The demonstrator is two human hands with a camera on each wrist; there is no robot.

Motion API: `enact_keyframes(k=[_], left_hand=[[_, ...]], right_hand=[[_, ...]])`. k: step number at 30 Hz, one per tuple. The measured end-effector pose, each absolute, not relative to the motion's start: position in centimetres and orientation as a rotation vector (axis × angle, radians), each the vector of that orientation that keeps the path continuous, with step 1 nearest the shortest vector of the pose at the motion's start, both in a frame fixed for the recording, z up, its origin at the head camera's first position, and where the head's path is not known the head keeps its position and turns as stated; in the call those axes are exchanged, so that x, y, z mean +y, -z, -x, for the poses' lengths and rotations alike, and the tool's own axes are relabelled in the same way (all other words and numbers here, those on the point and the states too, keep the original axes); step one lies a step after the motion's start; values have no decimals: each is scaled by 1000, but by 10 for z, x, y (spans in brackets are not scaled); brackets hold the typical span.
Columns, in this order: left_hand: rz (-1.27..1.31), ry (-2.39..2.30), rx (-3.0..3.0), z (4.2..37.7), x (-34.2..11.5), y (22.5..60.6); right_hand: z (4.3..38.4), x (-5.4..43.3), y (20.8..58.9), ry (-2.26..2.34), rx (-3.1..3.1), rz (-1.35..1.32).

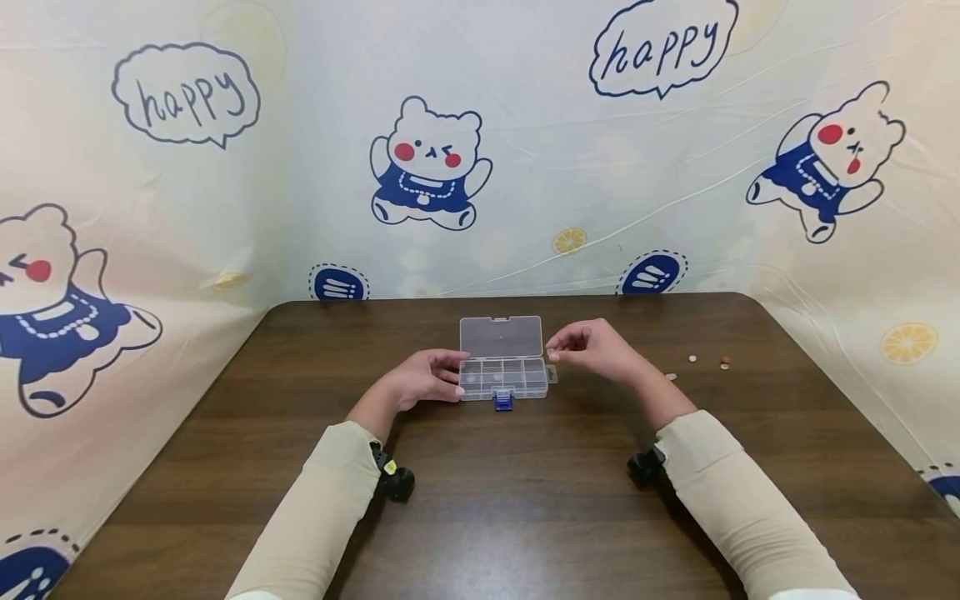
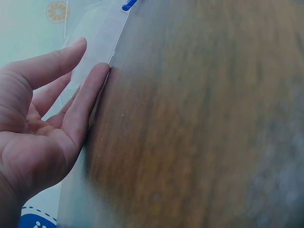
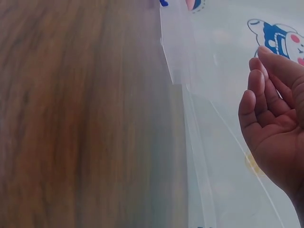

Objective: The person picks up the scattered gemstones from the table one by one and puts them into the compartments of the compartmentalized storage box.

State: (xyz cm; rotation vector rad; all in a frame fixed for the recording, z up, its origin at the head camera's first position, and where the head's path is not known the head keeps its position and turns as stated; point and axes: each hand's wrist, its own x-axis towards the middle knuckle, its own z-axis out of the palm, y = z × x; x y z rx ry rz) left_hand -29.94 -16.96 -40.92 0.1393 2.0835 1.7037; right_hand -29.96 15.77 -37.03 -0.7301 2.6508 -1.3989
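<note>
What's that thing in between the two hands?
A clear plastic box with little compartments, its lid open, lies between the left hand and the right hand. The head view shows it.

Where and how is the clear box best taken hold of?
Probably by the short left end of the box, coming from the left and spanning both corners, where the left hand touches it: the lid is open at the far side and the blue latch juts in front.

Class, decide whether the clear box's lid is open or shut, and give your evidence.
Open: in the head view, the lid is swung back beyond the box, leaving its compartments uncovered.
</note>
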Motion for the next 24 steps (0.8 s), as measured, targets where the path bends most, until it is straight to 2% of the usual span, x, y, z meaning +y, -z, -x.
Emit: enact_keyframes(k=[24], left_hand=[[-139, -1698, 2073, 299, -169, 408]], right_hand=[[306, 126, 364, 1381, 2539, 877]])
